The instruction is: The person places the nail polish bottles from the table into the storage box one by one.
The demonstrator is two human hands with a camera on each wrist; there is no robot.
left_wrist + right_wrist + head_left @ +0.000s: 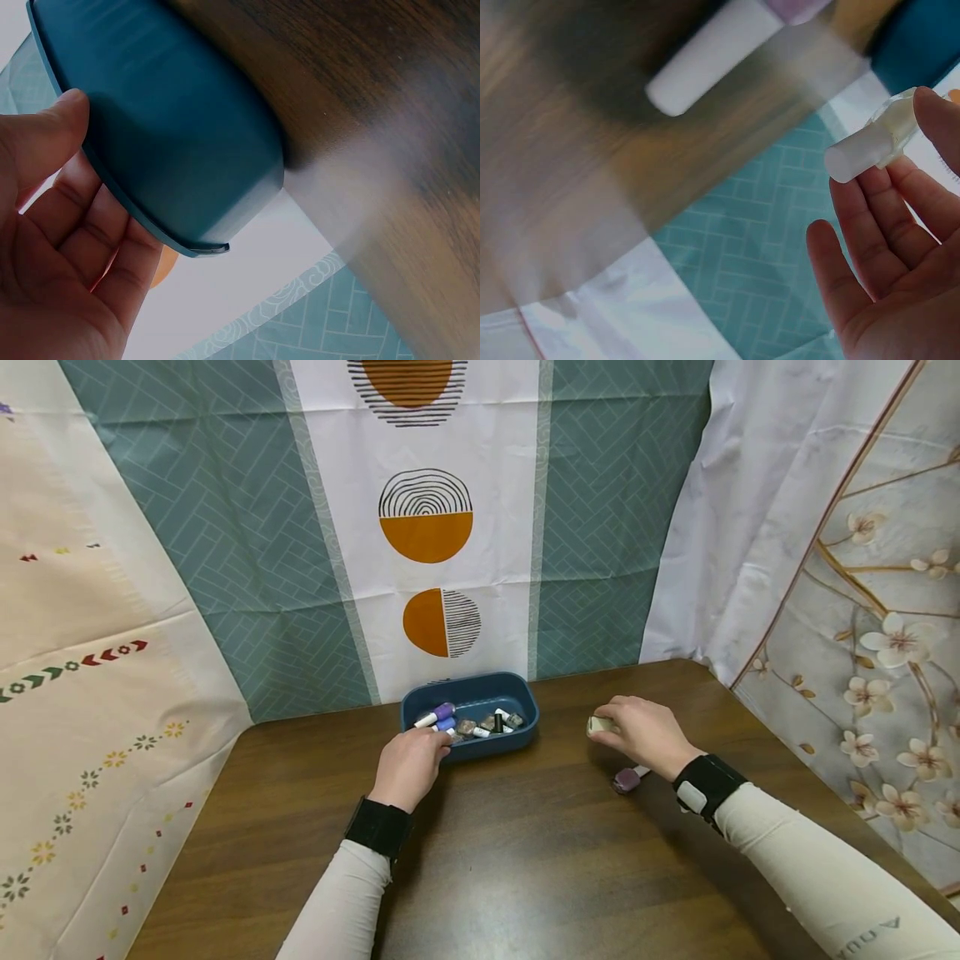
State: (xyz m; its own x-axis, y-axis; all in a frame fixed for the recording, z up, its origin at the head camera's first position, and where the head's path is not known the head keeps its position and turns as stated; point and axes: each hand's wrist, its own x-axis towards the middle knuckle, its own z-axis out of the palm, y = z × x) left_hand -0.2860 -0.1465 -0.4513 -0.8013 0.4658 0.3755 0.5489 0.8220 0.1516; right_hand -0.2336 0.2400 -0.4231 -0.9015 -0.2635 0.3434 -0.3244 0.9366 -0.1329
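A dark blue plastic bin stands on the table near the back curtain, with several nail polish bottles inside. My left hand grips the bin's near left rim, thumb on the outer wall and fingers behind the edge in the left wrist view. To the right of the bin, my right hand holds a nail polish bottle with a white cap and pale yellowish contents, pinched between thumb and fingers above the table. Below that hand lies a mauve nail polish bottle, its white cap partly hidden in the head view.
The brown wooden table runs back to a teal and white patterned curtain. A flowered curtain borders the right side, and a cream one the left. In the bin, a purple bottle leans at the left end.
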